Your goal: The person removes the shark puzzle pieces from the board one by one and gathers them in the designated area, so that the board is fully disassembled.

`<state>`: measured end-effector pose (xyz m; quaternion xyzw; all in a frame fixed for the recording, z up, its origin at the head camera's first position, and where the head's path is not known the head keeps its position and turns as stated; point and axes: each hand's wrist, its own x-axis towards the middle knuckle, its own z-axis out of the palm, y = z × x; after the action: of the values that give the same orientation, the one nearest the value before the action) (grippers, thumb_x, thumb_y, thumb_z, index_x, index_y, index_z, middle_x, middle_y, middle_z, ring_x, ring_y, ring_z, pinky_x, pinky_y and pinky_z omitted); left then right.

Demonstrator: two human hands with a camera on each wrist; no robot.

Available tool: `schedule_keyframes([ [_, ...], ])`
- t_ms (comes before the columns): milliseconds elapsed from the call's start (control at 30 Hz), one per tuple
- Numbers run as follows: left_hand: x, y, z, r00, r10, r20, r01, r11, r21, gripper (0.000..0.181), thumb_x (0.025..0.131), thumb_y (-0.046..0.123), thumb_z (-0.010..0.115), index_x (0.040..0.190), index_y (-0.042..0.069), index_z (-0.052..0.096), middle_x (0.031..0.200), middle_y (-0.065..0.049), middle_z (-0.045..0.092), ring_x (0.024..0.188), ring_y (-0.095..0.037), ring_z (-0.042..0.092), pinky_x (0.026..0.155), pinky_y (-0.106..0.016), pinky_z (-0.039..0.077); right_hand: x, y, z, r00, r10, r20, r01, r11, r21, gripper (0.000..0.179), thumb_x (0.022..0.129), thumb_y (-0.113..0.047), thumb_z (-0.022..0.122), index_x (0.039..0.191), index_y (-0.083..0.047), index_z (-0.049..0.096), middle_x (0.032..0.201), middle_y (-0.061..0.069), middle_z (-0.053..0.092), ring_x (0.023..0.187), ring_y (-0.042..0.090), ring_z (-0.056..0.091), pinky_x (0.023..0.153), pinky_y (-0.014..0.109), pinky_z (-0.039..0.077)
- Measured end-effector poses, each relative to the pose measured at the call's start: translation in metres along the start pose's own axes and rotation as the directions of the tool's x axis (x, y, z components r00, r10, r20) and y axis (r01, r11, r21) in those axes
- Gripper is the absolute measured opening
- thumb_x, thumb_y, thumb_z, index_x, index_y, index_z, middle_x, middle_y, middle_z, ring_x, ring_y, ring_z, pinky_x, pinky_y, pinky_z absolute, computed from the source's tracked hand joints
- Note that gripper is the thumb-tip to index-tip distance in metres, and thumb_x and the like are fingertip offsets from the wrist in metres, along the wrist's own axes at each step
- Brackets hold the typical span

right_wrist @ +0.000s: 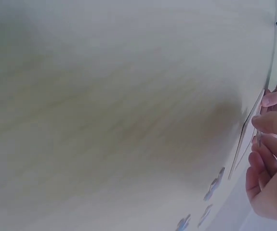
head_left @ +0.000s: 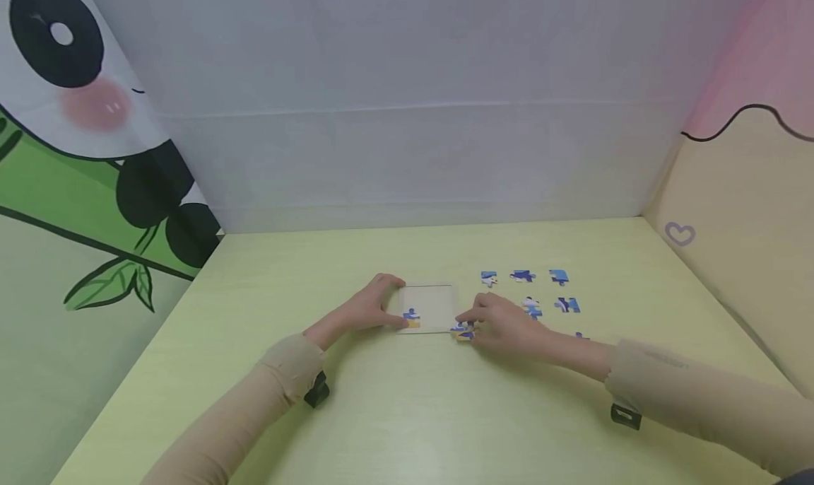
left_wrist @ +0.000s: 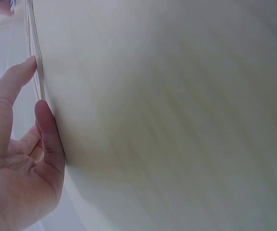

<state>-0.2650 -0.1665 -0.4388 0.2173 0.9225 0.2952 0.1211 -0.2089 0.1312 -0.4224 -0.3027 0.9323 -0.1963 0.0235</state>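
A shallow square puzzle tray (head_left: 429,302) lies on the table with one blue-and-yellow jigsaw piece (head_left: 412,315) in its near left corner. My left hand (head_left: 369,305) holds the tray's left side, thumb at the near corner and fingertips at the far one; the left wrist view shows the thumb (left_wrist: 49,127) against the rim. Between thumb and fingers, my right hand (head_left: 505,324) pinches another blue-and-yellow jigsaw piece (head_left: 462,332), over the tray's near right corner. From the right wrist that pinched piece (right_wrist: 258,139) appears edge-on, mostly hidden by the fingers.
Several loose jigsaw pieces lie right of the tray: a back row with a dark blue piece (head_left: 523,276) and a light blue piece (head_left: 559,277), and others nearer, one piece (head_left: 581,336) partly behind the right forearm. A pale wall (head_left: 432,167) stands behind the table.
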Motion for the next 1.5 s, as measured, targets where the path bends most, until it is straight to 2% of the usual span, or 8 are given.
schedule_keyframes([
  [133, 0.000, 0.000, 0.000, 1.000, -0.002, -0.002, 0.002, 1.000, -0.004, 0.079, 0.079, 0.034, 0.082, 0.142, 0.007, 0.043, 0.147, -0.014, 0.041, 0.111, -0.023, 0.049, 0.103, -0.044, 0.043, -0.018, 0.008, -0.005, 0.998, -0.060, 0.001, 0.060, 0.997, -0.048, 0.035, 0.083, -0.012, 0.074, 0.117, -0.016, 0.073, 0.089, -0.006, 0.056, 0.079, 0.009, 0.045, 0.069, 0.021, 0.041],
  [300, 0.000, 0.000, 0.001, 1.000, -0.002, 0.001, 0.002, 1.000, -0.002, 0.078, 0.080, 0.034, 0.082, 0.142, 0.007, 0.043, 0.148, -0.014, 0.040, 0.110, -0.024, 0.049, 0.103, -0.044, 0.043, -0.036, 0.021, -0.013, 0.997, -0.071, 0.020, 0.071, 0.997, -0.020, 0.034, 0.083, -0.011, 0.073, 0.117, -0.016, 0.072, 0.099, -0.004, 0.060, 0.089, 0.010, 0.052, 0.076, 0.025, 0.049],
  [533, 0.004, -0.005, 0.001, 1.000, 0.008, 0.009, -0.008, 1.000, -0.008, 0.079, 0.080, 0.035, 0.082, 0.143, 0.007, 0.042, 0.150, -0.015, 0.038, 0.123, -0.027, 0.046, 0.110, -0.047, 0.038, -0.054, 0.036, -0.026, 0.997, -0.057, 0.047, 0.058, 0.998, -0.009, 0.032, 0.080, -0.003, 0.073, 0.110, -0.015, 0.075, 0.085, -0.005, 0.058, 0.078, 0.007, 0.048, 0.066, 0.019, 0.045],
  [700, 0.005, -0.007, 0.001, 1.000, 0.009, 0.012, -0.009, 1.000, -0.005, 0.082, 0.080, 0.037, 0.082, 0.144, 0.006, 0.041, 0.151, -0.016, 0.037, 0.135, -0.030, 0.042, 0.116, -0.049, 0.034, -0.064, 0.044, -0.032, 0.999, -0.012, 0.045, 0.013, 0.999, -0.031, 0.033, 0.078, -0.003, 0.073, 0.107, -0.018, 0.075, 0.093, -0.006, 0.066, 0.083, 0.008, 0.054, 0.071, 0.023, 0.049],
  [933, 0.004, -0.006, 0.001, 1.000, 0.006, 0.015, -0.006, 1.000, -0.007, 0.081, 0.080, 0.038, 0.082, 0.144, 0.007, 0.042, 0.151, -0.015, 0.036, 0.123, -0.026, 0.045, 0.111, -0.047, 0.038, -0.070, 0.055, -0.035, 0.994, 0.083, 0.069, -0.079, 0.995, -0.060, 0.036, 0.076, -0.002, 0.070, 0.105, -0.023, 0.073, 0.089, -0.008, 0.060, 0.080, 0.009, 0.047, 0.066, 0.022, 0.041],
  [1100, 0.004, -0.004, 0.001, 1.000, 0.008, 0.016, -0.007, 1.000, -0.002, 0.080, 0.080, 0.037, 0.081, 0.143, 0.007, 0.042, 0.151, -0.015, 0.037, 0.117, -0.025, 0.047, 0.109, -0.047, 0.039, -0.074, 0.063, -0.036, 0.997, 0.043, 0.060, -0.040, 0.998, -0.055, 0.038, 0.075, -0.002, 0.070, 0.105, -0.025, 0.072, 0.086, -0.009, 0.057, 0.081, 0.009, 0.046, 0.068, 0.022, 0.042],
  [1367, 0.004, -0.003, 0.001, 1.000, 0.008, 0.012, -0.008, 1.000, -0.001, 0.081, 0.080, 0.036, 0.081, 0.143, 0.006, 0.042, 0.150, -0.016, 0.038, 0.132, -0.030, 0.043, 0.115, -0.049, 0.035, -0.077, 0.075, -0.040, 0.997, -0.041, 0.070, 0.046, 0.997, -0.067, 0.037, 0.077, -0.006, 0.074, 0.108, -0.027, 0.072, 0.093, -0.013, 0.060, 0.090, 0.010, 0.052, 0.076, 0.026, 0.048],
  [1500, 0.003, -0.003, 0.001, 1.000, 0.007, 0.009, -0.007, 1.000, -0.006, 0.080, 0.080, 0.036, 0.082, 0.143, 0.006, 0.042, 0.150, -0.016, 0.038, 0.133, -0.031, 0.043, 0.115, -0.050, 0.035, -0.078, 0.076, -0.044, 0.995, -0.071, 0.075, 0.076, 0.995, -0.068, 0.037, 0.077, -0.005, 0.074, 0.109, -0.024, 0.072, 0.092, -0.014, 0.061, 0.090, 0.011, 0.053, 0.078, 0.028, 0.048],
])
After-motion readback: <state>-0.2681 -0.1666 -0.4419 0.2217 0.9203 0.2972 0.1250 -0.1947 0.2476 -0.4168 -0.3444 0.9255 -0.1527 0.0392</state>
